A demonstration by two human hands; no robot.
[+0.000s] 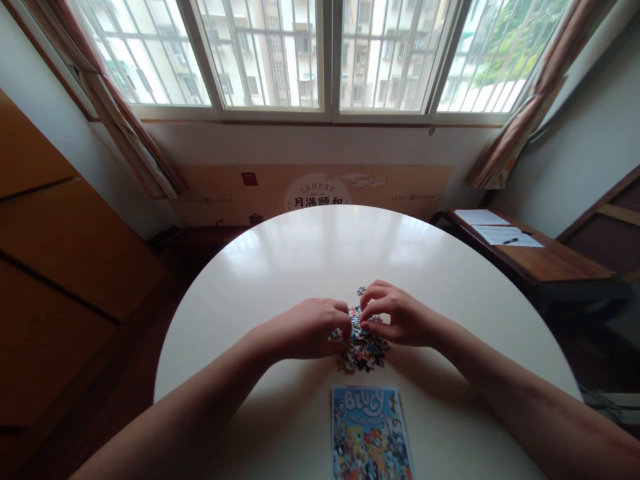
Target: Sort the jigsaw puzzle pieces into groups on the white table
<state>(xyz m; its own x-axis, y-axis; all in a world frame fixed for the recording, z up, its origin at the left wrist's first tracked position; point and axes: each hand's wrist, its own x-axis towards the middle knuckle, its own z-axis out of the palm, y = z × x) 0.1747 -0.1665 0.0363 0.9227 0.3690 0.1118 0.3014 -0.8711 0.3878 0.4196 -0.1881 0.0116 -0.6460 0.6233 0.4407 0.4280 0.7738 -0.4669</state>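
Observation:
A heap of small, multicoloured jigsaw puzzle pieces (363, 353) lies on the white round table (240, 280). My left hand (320, 327) is at the heap's left side, fingers curled down among the pieces; whatever is between its fingertips is hidden. On the right side, my right hand (393, 313) reaches in with thumb and fingers bent and a gap between them, its tips at the pieces. One loose puzzle piece (361, 291) sits just beyond the heap, near my right fingers. Closer to me lies a blue "Bluey" picture sheet (371, 433) crowded with cartoon figures.
Beyond the table's far edge stands a printed cardboard panel (210, 193) below the barred windows (270, 53). At right, a wooden side table (560, 260) holds papers (505, 235) and a pen (511, 241). An orange-brown cabinet (60, 253) stands at left.

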